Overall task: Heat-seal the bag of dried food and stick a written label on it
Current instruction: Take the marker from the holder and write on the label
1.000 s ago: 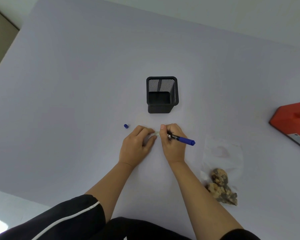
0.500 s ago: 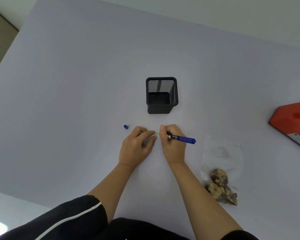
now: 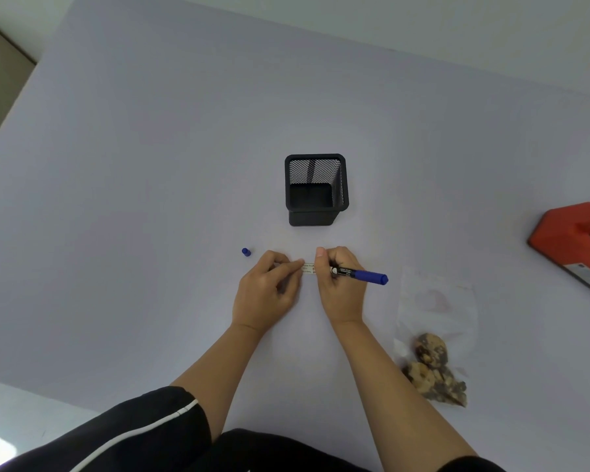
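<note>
The small label [image 3: 308, 268] is lying flat on the table [image 3: 150, 165], its long side running left to right between both hands. The left hand [image 3: 266, 294] is pinching its left end. The right hand [image 3: 341, 287] is gripping the pen [image 3: 361, 274] and sits nearer the bag [image 3: 435, 338], off to the right.

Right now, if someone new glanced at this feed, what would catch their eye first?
Probably the two hands at the centre of the pale table: the right hand grips a blue marker while the left hand pins a small label between them. Just beyond stands a black mesh pen holder. To the right lies the clear bag of dried food, with an orange machine at the far right edge.
</note>
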### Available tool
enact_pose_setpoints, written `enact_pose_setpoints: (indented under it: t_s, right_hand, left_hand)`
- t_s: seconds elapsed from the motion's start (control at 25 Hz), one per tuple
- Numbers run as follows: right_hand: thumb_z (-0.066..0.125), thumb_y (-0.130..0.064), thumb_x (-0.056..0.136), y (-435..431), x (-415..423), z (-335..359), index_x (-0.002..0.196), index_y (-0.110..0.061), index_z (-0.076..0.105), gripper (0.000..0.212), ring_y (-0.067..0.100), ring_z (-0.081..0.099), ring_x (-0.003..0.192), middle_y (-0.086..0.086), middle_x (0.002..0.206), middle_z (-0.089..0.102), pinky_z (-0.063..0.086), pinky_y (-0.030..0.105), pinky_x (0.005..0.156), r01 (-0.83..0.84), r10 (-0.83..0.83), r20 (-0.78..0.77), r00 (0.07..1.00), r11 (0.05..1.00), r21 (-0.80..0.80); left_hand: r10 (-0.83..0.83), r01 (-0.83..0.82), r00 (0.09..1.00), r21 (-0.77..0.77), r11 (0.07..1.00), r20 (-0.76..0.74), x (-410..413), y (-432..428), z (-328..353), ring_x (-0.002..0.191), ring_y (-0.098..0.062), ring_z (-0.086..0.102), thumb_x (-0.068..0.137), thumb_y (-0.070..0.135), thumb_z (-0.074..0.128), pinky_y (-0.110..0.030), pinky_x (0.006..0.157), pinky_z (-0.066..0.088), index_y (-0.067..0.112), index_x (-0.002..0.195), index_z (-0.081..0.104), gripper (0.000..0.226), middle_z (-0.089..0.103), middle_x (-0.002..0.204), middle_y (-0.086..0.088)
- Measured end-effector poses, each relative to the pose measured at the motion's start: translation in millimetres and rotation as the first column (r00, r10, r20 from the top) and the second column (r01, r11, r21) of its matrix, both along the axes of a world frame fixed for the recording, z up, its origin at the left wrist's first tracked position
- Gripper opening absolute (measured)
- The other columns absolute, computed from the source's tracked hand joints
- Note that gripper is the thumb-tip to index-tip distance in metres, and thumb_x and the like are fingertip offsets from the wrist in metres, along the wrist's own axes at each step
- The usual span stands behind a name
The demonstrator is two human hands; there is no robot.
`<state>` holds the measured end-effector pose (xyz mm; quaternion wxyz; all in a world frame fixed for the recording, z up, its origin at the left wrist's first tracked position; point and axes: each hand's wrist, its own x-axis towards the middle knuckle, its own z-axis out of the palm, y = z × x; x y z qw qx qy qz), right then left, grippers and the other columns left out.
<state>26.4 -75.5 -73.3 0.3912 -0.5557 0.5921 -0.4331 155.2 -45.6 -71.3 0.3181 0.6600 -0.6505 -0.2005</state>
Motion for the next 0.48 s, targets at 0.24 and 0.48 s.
enact_pose_setpoints:
  t_s: [0.24,0.48]
  right_hand:
    - [0.048,-0.027,0.089,0.1,0.1,1.0,0.063,-0.012,0.044,0.031,0.019,0.043,0.055,-0.002,0.057,0.043,0.038,0.016,0.052,-0.005,0.004,0.035,0.999,1.0,0.012]
    - [0.046,-0.025,0.089,1.1,0.8,-3.9,0.061,-0.01,0.041,0.033,0.007,0.038,0.056,-0.001,0.058,0.039,0.035,0.014,0.053,-0.028,0.028,-0.028,0.999,1.0,-0.002]
  left_hand:
    - [0.002,-0.002,1.0,-0.004,1.0,0.008,-0.6,0.2,1.2,0.051,-0.013,0.049,0.084,0.024,0.058,-0.019,0.05,0.044,0.014,0.094,0.075,0.022,0.061,0.082,-0.003]
    - [0.008,-0.008,1.0,0.003,1.0,0.005,-0.7,0.0,0.2,0.05,-0.012,0.048,0.084,0.024,0.058,-0.018,0.051,0.042,0.014,0.093,0.075,0.022,0.061,0.082,-0.003]
